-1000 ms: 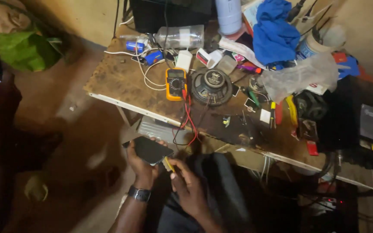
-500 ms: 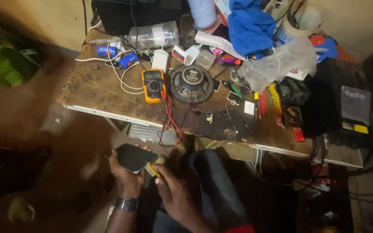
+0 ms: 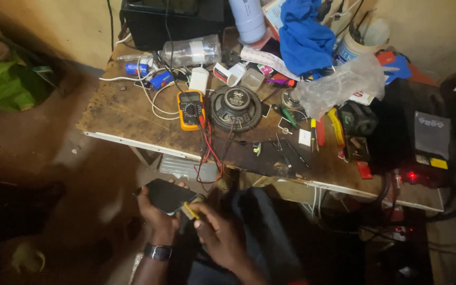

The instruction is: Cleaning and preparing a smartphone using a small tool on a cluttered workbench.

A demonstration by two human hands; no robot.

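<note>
The dark smartphone point(image 3: 166, 195) lies screen-up in the left hand point(image 3: 157, 219), fingers wrapped around its lower edge, held low in front of the worn workbench point(image 3: 127, 113). The right hand point(image 3: 222, 240) pinches a small yellow tool point(image 3: 189, 210) against the phone's right edge. This looks like the prying-open stage. The next move seems to call for a steady, shallow push along the seam. An orange multimeter point(image 3: 191, 109) and a loudspeaker point(image 3: 237, 107) sit on the bench, well apart.

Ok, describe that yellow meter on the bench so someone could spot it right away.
Start at the worn wooden workbench and find the round black speaker near its middle. Just left of it lies the multimeter: the only orange-yellow box, with a dial, and red and black leads trailing off the front edge.
</note>
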